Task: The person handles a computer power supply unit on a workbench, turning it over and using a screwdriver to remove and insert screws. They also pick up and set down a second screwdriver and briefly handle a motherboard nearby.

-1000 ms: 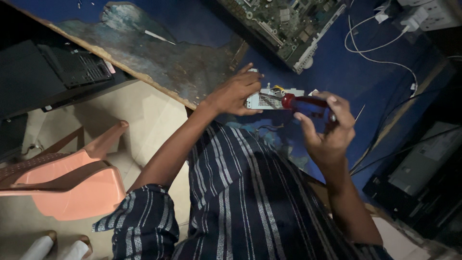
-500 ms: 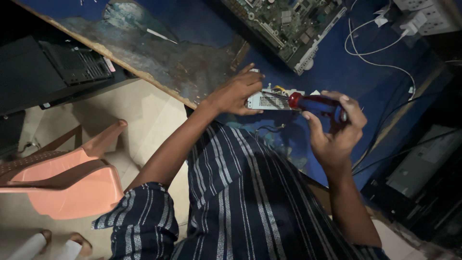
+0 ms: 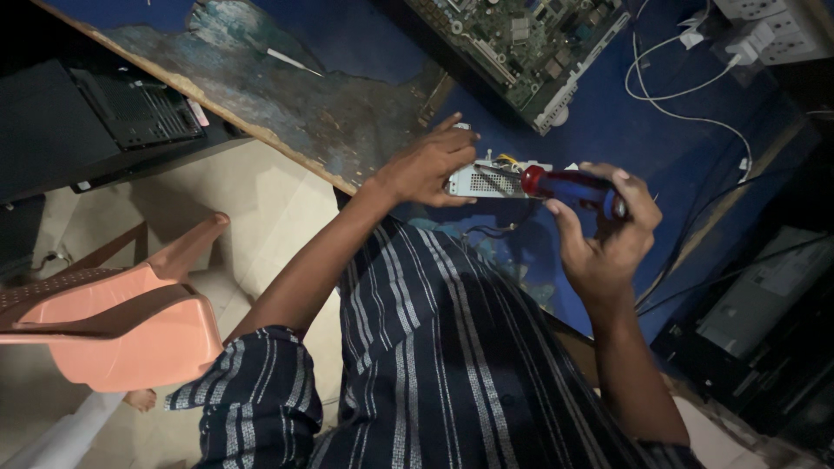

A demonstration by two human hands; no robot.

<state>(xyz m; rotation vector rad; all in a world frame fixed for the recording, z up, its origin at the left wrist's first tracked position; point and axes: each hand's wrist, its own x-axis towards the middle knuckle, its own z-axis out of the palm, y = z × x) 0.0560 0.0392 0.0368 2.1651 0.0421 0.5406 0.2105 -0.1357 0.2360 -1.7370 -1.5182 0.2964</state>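
**Driving a screw on the metal box**

We hold a small perforated metal box (image 3: 488, 180) steady with our left hand (image 3: 426, 167), fingers spread over its near end and pressing it down on the blue bench top (image 3: 608, 122). Our right hand (image 3: 604, 227) is wrapped closed around a screwdriver (image 3: 563, 185) with a red and blue handle. The handle lies almost level, its red end meeting the box's right end. The shaft and tip are hidden between handle and box, so we cannot tell which screw it sits in.

We judge the step in hand to be turning a fastener on the box's right face, one hand bracing, the other twisting. Whether the screw is going in or coming out we cannot say. The next move, as we read it, calls for keeping the driver in line with the screw while the left hand stops the box from sliding or rolling.

Beyond both hands lies a green circuit board (image 3: 521, 39). A white cable (image 3: 686, 87) loops past the right hand toward a power strip (image 3: 773, 26). To the left of the left hand the bench's paint is worn to bare wood (image 3: 287, 104), and below it stands an orange plastic chair (image 3: 130, 321).
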